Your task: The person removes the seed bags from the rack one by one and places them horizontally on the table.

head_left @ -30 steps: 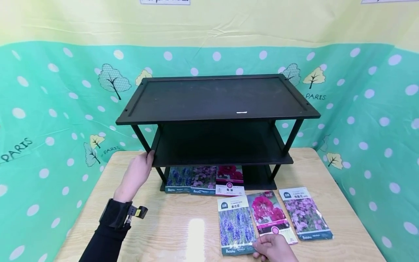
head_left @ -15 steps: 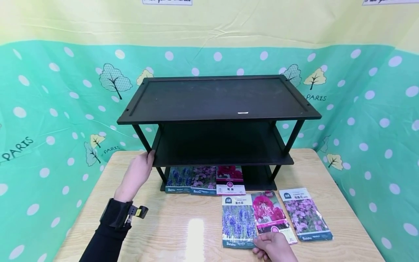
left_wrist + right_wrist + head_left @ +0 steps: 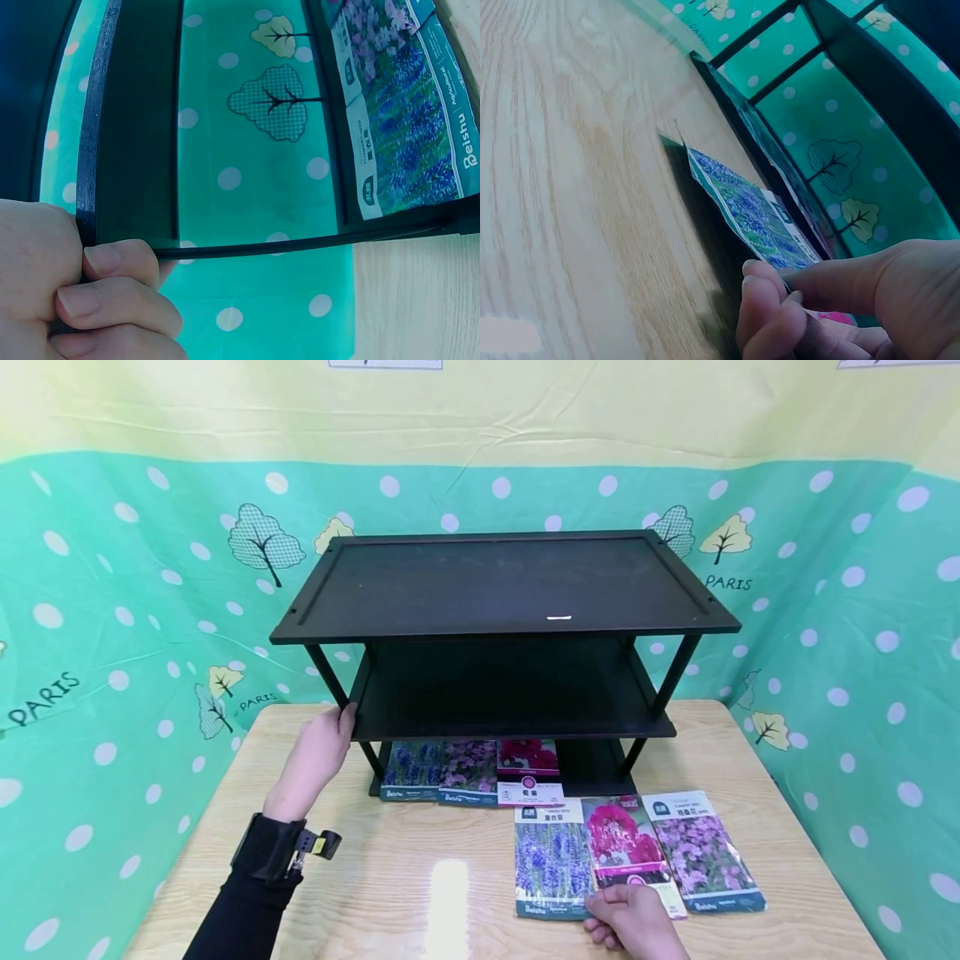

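My left hand (image 3: 318,756) grips the left front corner of the middle shelf of a black three-tier rack (image 3: 510,585); in the left wrist view its fingers (image 3: 124,304) curl round the shelf edge. With thumb and fingertips my right hand (image 3: 633,918) pinches the lower right corner of a lavender seed packet (image 3: 553,864). The right wrist view has that packet (image 3: 742,206) tilted, its near edge off the table. Beside it lies a pink-flower seed packet (image 3: 618,835), partly covered by the right hand, then a purple-flower seed packet (image 3: 705,852).
On the rack's bottom shelf lie three more packets: blue-flowered (image 3: 411,770), purple-flowered (image 3: 468,772) and dark pink (image 3: 529,772), their front ends jutting out. Under everything is a wooden table (image 3: 390,893). A green dotted cloth (image 3: 150,610) hangs behind and at both sides.
The lavender packet has moved slightly right and away from me and turned straighter, now close against the pink-flower packet and near the rack. My left hand keeps its grip on the shelf.
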A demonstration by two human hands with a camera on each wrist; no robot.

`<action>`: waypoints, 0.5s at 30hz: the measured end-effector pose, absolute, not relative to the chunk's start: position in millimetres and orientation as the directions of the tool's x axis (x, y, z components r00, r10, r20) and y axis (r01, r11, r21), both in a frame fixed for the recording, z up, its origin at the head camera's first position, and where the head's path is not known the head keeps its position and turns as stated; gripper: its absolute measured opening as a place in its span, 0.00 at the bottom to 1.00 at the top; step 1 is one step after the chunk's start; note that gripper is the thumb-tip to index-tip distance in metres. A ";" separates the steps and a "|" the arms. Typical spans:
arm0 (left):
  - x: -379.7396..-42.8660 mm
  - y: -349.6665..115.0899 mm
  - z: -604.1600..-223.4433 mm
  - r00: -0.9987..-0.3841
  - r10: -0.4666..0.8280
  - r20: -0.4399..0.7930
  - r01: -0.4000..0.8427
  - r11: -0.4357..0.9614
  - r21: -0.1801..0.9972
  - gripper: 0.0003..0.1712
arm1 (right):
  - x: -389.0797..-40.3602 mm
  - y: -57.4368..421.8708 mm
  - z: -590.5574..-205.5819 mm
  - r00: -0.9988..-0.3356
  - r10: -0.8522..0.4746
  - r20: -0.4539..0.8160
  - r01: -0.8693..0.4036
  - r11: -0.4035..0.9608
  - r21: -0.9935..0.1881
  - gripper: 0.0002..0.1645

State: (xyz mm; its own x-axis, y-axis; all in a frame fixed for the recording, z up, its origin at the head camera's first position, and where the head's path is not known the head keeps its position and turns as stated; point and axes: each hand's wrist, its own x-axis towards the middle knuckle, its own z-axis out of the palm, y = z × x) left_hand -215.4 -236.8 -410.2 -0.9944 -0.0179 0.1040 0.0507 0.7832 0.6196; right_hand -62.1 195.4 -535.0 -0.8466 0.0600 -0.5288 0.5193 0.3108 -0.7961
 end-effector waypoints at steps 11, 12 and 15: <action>-215.8 -236.9 -410.2 -0.994 -0.015 0.111 0.058 0.781 0.621 0.35 | -64.5 192.7 -525.8 -0.871 0.122 -0.477 0.485 0.377 -0.789 0.10; -215.9 -236.9 -410.3 -0.994 -0.015 0.112 0.058 0.782 0.621 0.35 | -64.4 192.4 -525.5 -0.873 0.131 -0.469 0.481 0.384 -0.788 0.10; -216.3 -237.0 -410.7 -0.993 -0.015 0.115 0.061 0.782 0.621 0.35 | -64.3 191.3 -525.7 -0.882 0.158 -0.444 0.466 0.427 -0.775 0.10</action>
